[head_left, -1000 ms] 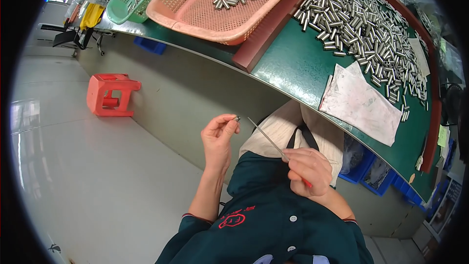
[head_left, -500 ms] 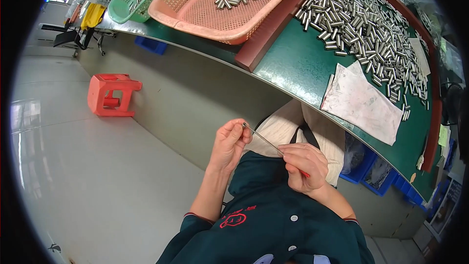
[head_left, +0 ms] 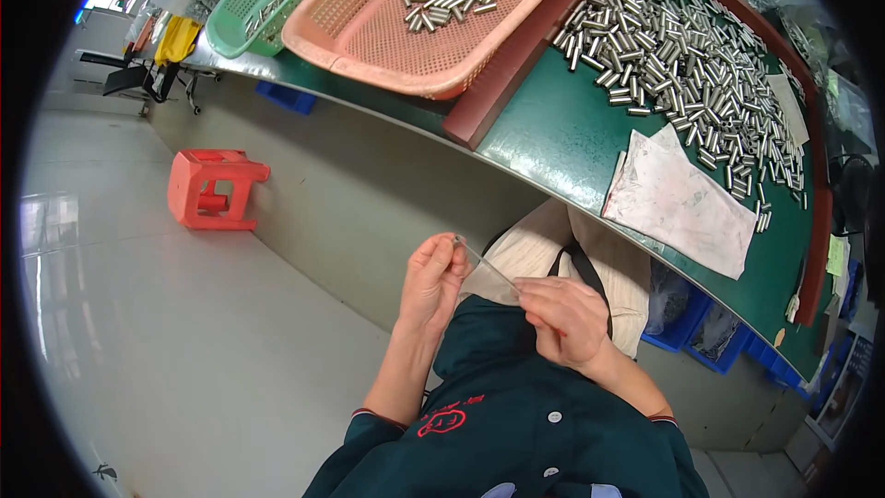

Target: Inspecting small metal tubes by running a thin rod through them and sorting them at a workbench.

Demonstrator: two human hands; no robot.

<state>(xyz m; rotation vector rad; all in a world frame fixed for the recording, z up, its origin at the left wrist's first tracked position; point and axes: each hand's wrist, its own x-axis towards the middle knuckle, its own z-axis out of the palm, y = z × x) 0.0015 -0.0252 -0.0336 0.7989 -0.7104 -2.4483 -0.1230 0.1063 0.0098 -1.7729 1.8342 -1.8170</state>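
My left hand (head_left: 431,284) pinches a small metal cylinder (head_left: 457,240) between thumb and fingertips, above my lap. A thin metal rod tool (head_left: 493,269) runs from that cylinder to my right hand (head_left: 569,318), whose fingers are wrapped round its other end. A little red shows at the right palm, but the handle is mostly hidden. The rod looks smeared by motion. Whether its tip is inside the cylinder or just against it, I cannot tell. Many like metal cylinders (head_left: 678,74) lie heaped on the green tabletop (head_left: 539,143).
A stained white cloth (head_left: 678,207) lies by the table's near edge. A red-brown wooden bar (head_left: 512,78) separates the heap from a pink basket (head_left: 369,65) holding several cylinders. Beside it is a green basket (head_left: 226,32). A red stool (head_left: 217,189) stands on the floor; blue bins (head_left: 714,337) sit below the table.
My right hand has shifted slightly left and up along the rod's line, and less of the red handle shows. My left hand keeps its pinch. The whole view has tilted a little.
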